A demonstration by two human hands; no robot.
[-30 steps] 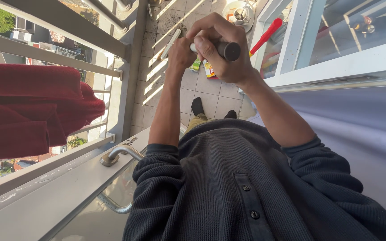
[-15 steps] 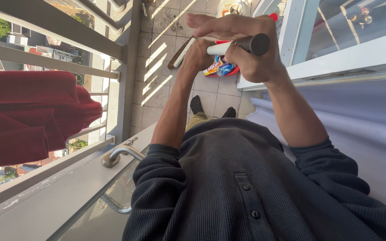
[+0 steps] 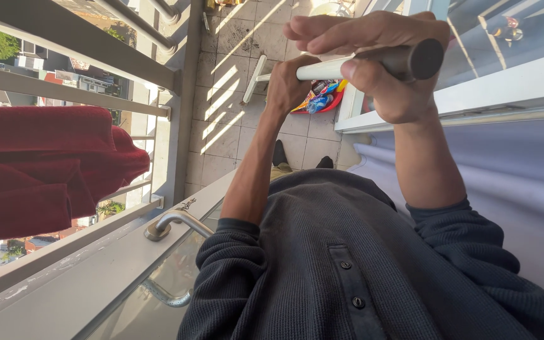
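Head view: right hand [image 3: 385,69] is wrapping fully closed around the dark capped top of a broom handle [image 3: 373,63]; left hand [image 3: 289,85] is clenching the pale shaft just below it, both fists stacked, judged to give leverage for sweeping; handle is running from the right fist down through the left fist toward the broom head [image 3: 256,77], which is lying well beyond the grip on the tiled floor [image 3: 234,126]; colourful wrappers [image 3: 319,101] in a red dustpan [image 3: 335,102] are sitting just past the left fist; red cloth [image 3: 39,164] is hanging on the railing [image 3: 77,88], well apart.
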